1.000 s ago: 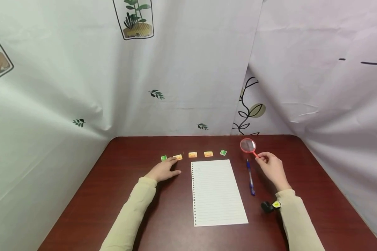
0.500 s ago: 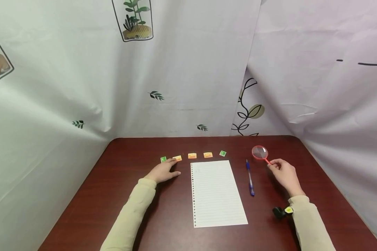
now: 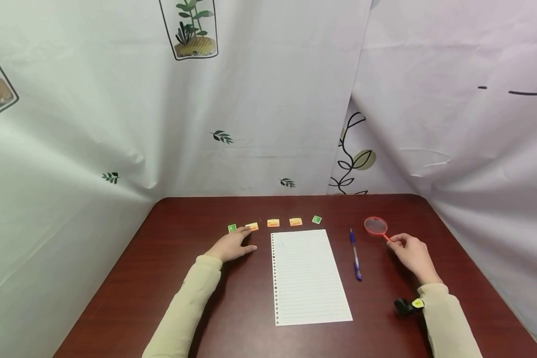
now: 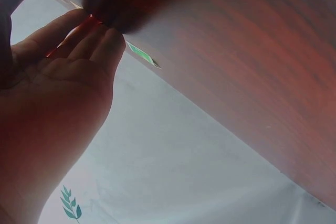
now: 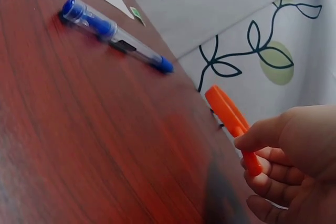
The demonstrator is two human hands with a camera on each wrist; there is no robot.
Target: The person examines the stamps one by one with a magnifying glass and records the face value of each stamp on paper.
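Note:
My right hand (image 3: 411, 253) pinches the handle of a red-rimmed magnifying glass (image 3: 376, 226) between thumb and fingers, to the right of a blue pen (image 3: 355, 256). In the right wrist view the magnifying glass (image 5: 227, 111) appears edge-on, tilted over the table. At the row's left end, my left hand (image 3: 232, 245) lies with fingers extended, its fingertips at an orange stamp (image 3: 253, 226) and partly covering it. A green stamp (image 3: 232, 227) is just beside those fingers; the left wrist view also shows this green stamp (image 4: 142, 53) past the fingertips.
Two more orange stamps, a middle one (image 3: 273, 223) and a right one (image 3: 296, 222), and a green stamp (image 3: 316, 219) continue the row. Below them lies a lined, hole-punched sheet (image 3: 311, 278). A printed cloth (image 3: 259, 99) hangs behind the dark red table (image 3: 130, 298).
My right hand has carried the magnifying glass right and toward me, away from the row of stamps and past the pen. The left hand stays in place.

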